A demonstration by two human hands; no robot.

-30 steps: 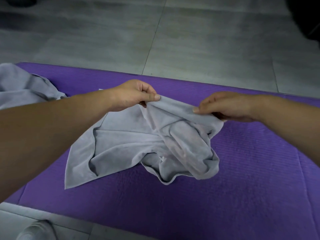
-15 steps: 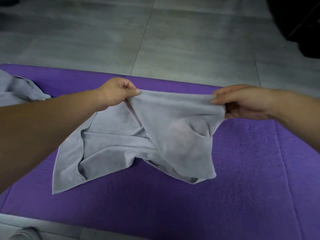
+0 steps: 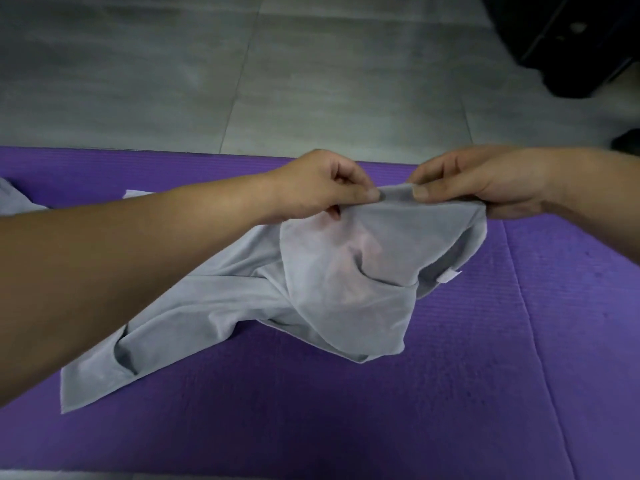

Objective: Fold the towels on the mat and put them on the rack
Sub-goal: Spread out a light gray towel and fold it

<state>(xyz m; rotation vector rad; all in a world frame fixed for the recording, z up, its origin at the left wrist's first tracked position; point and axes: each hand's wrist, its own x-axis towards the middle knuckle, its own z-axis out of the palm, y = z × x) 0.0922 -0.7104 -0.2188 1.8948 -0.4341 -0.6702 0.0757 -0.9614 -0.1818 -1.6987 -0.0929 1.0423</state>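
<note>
L hand [image 3: 322, 188] & R hand [image 3: 485, 183] each pinch towel [image 3: 346, 271] top hem thumb-to-finger, close together, frame centre. Towel rumpled, long axis lower left to centre right, low end on mat [image 3: 450, 393]. Bare mat right & bottom; far edge just behind hands. 2nd towel [image 3: 14, 202] at left edge.

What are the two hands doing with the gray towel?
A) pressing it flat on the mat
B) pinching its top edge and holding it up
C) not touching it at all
B: the left hand and the right hand each pinch the top edge of the towel, whose lower part lies crumpled on the purple mat.
</note>
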